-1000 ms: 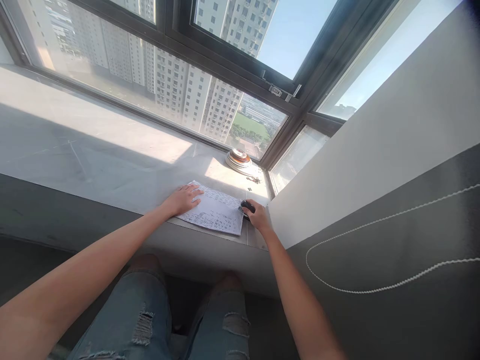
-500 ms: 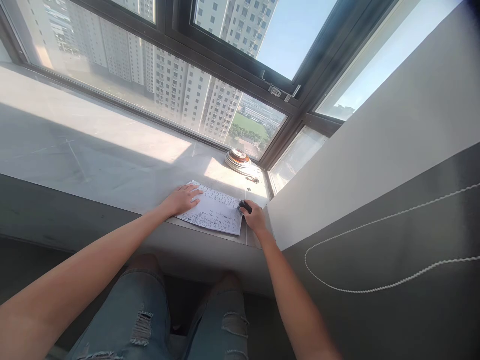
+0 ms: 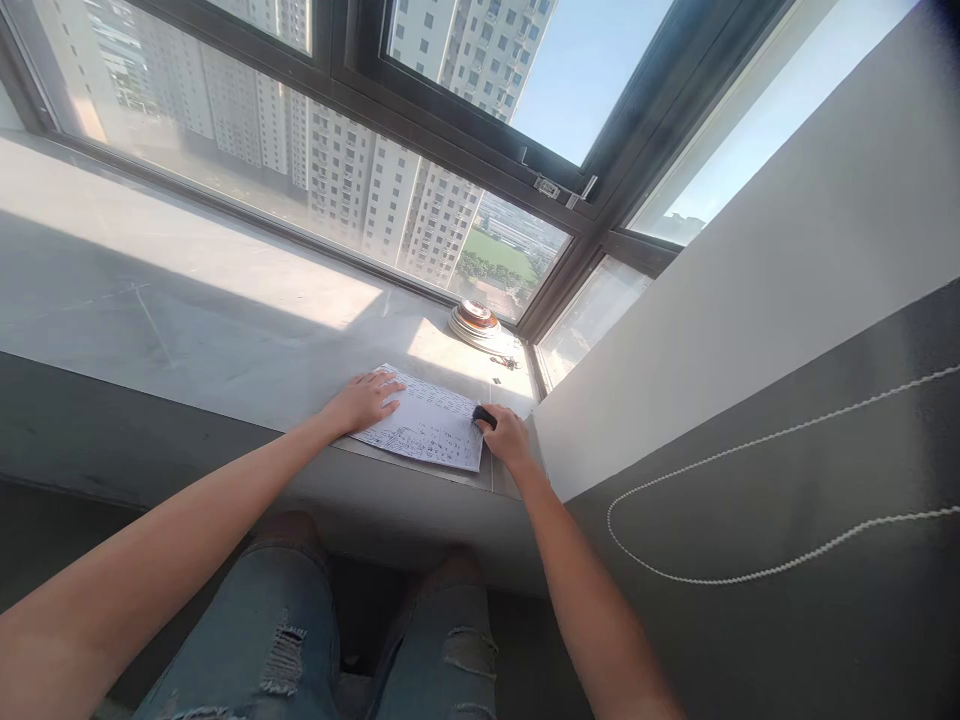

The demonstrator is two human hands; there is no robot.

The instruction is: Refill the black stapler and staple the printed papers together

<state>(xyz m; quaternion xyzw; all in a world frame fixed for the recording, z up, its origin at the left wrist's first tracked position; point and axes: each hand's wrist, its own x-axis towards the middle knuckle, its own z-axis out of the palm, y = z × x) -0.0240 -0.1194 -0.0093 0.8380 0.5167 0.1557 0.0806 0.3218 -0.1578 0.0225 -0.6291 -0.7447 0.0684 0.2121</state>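
Observation:
A white sheet of paper (image 3: 431, 415), covered in dark handwriting and marks, lies on the pale stone window ledge (image 3: 247, 370). Flat on its left part rests my left hand (image 3: 365, 402), fingers spread and holding it down. At the paper's right edge, my right hand (image 3: 509, 436) is closed around a small black object (image 3: 485, 416) with a rounded end. That object touches or hovers just over the paper edge; its kind is too small to make out. Whether the paper is one sheet or several cannot be seen.
A round stacked object with an orange-brown band (image 3: 478, 316) sits in the window corner, with small dark bits (image 3: 506, 361) beside it. Dark window frames (image 3: 450, 125) rise behind the ledge. A white beaded cord (image 3: 697, 580) loops along the right wall.
The black object in my right hand has shifted slightly left and down, and its tilt is a little different. My left hand stays in place on the paper.

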